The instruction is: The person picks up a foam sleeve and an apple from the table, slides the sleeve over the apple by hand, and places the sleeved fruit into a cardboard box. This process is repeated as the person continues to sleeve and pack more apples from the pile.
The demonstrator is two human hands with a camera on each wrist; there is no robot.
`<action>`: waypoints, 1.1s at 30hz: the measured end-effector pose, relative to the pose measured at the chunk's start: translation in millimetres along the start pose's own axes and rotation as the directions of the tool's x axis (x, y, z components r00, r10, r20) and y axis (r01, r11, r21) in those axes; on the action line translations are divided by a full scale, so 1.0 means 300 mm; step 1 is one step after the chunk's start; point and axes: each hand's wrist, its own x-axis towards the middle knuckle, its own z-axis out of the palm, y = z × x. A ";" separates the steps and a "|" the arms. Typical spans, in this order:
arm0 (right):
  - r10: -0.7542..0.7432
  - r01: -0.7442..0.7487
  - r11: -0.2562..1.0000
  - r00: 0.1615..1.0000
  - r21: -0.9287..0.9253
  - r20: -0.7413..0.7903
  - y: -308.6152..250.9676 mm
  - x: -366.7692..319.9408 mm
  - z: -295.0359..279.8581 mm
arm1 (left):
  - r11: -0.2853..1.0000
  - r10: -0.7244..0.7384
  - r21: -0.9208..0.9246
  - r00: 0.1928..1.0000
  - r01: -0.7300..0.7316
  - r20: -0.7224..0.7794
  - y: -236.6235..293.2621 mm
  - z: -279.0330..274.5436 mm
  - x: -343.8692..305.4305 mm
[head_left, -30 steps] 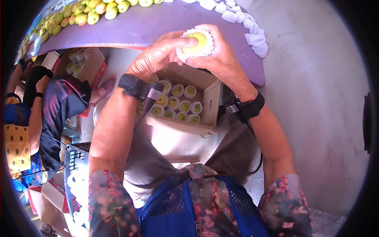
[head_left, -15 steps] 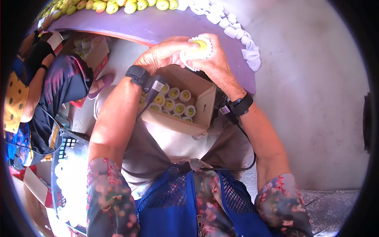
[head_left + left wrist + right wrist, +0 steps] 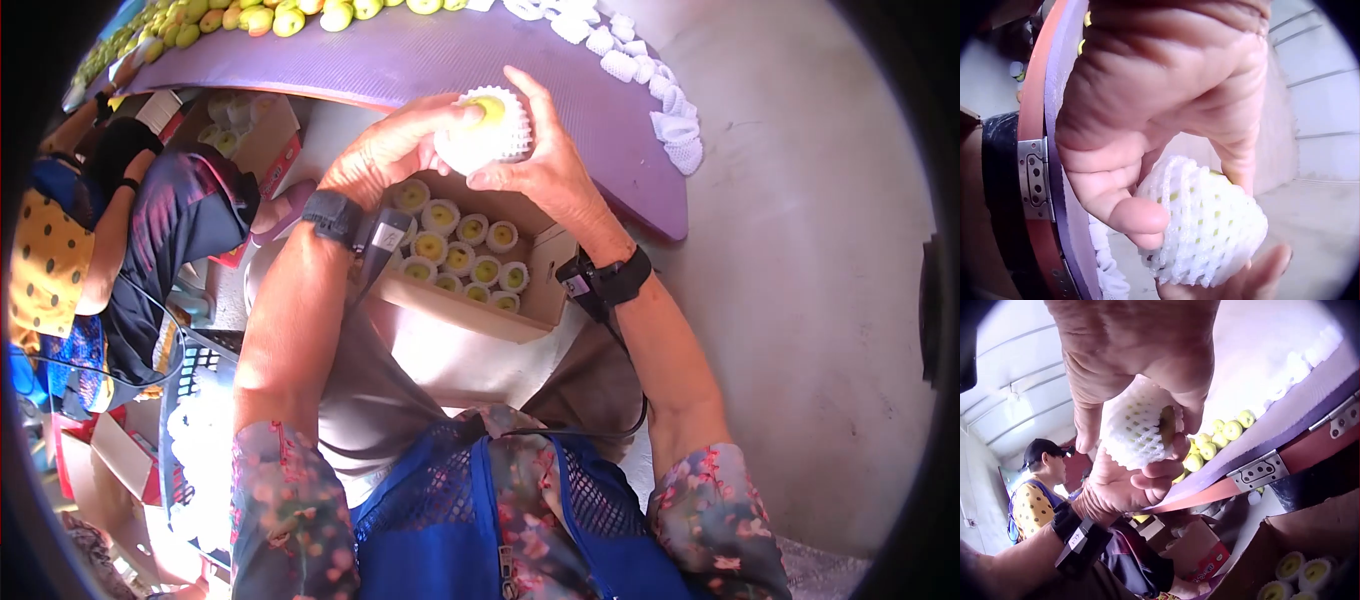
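A yellow-green apple (image 3: 488, 112) sits in a white foam net (image 3: 1207, 225), its bare top showing above the frilled rim. My left hand (image 3: 400, 140) grips it from the left, thumb on the top and fingers curled at its side. On the right, my right hand (image 3: 553, 165) is spread, index finger straight and raised off the net, thumb extended near its lower edge. Below both hands stands a cardboard box (image 3: 480, 322) holding rows of netted apples (image 3: 459, 258).
A purple mat (image 3: 420, 65) covers the table ahead, with loose apples (image 3: 290, 22) along its far left and foam nets (image 3: 620, 66) at its right edge. Another person (image 3: 1035, 494) sits at left by a second box (image 3: 270, 140). A black basket (image 3: 190, 375) stands beside my left arm.
My right hand has loosened from the netted apple, its fingers spreading away to the right. The left hand keeps its grip, and the net's side now shows more.
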 end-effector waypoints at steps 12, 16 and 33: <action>0.214 -0.146 0.903 0.968 0.404 -0.129 0.142 -0.098 0.074 | 0.960 -0.149 0.225 0.984 0.169 -0.100 -0.033 0.072 0.009; 0.249 -0.163 0.893 0.955 0.419 -0.161 0.148 -0.139 0.039 | 0.903 -0.163 0.353 0.955 0.245 -0.246 0.015 0.112 -0.025; 0.758 -0.758 0.651 0.652 -0.041 -0.017 0.638 -0.253 0.019 | -0.027 -0.321 0.992 0.939 0.122 -0.124 -0.302 -0.112 0.128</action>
